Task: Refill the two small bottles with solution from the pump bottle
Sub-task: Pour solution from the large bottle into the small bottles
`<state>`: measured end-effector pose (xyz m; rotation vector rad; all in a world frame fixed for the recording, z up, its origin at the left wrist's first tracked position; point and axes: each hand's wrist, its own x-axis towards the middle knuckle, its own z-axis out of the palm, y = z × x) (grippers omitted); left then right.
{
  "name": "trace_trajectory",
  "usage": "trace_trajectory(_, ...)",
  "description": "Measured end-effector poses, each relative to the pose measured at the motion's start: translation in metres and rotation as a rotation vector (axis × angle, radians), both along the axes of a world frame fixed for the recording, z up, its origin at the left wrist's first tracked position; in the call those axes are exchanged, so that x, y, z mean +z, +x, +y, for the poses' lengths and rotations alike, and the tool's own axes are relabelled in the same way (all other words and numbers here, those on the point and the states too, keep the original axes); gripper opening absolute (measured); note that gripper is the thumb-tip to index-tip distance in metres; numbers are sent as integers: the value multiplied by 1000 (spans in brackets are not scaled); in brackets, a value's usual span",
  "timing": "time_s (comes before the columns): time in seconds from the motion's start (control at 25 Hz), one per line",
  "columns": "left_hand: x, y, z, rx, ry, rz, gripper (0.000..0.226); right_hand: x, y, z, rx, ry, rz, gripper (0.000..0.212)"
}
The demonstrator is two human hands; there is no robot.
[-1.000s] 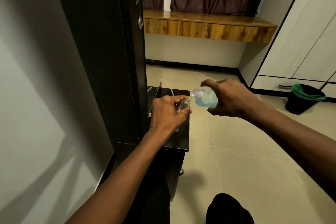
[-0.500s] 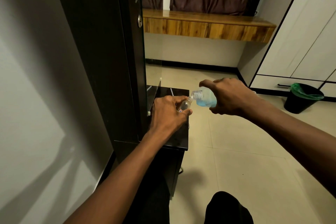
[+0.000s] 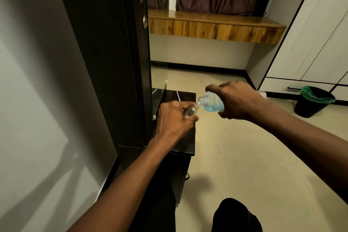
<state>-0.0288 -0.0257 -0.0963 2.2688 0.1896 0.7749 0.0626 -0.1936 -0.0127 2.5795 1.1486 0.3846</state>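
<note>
Blue solution sits low in the belly of the pump bottle point(image 3: 211, 104), which lies tipped almost flat with its pump top off and its bare threaded neck pointing toward the left hand. The right hand point(image 3: 238, 100) wraps it from above, fingers closed round the body. Just off that neck, mouth to mouth and touching or nearly so, is the small bottle point(image 3: 192, 110), tilted up to meet it and pinched between the thumb and fingers of the left hand point(image 3: 174, 118), closed round its lower half.

To pour well, I judge the two mouths should be kept together and the tilt raised slowly, since the small opening looks narrow and would flood easily. Below the left grip lies the dark cabinet top point(image 3: 185, 143), which would catch drips; under the right grip is only the tiled floor point(image 3: 244, 156). No second small bottle is visible.
</note>
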Motion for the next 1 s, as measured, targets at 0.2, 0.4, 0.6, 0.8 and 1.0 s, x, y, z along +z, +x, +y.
trace_trajectory(0.2, -2, 0, -2, 5, 8, 18, 47, 2, -1, 1, -9, -32, -19, 88)
trace_trajectory(0.4, -3, -1, -1, 1, 0, 34, 48, 0, 0, 2, -10, -46, -36, 87)
trace_trajectory(0.6, -2, -2, -1, -8, 4, 29, 48, -1, 1, 4, -15, -51, -18, 87)
trace_trajectory(0.8, -3, -2, -2, -1, 21, 27, 48, 1, -1, 3, -4, -47, -25, 85)
trace_trajectory(1.0, -3, -2, -1, -2, 14, 31, 49, 3, -3, 3, -10, -48, -19, 87)
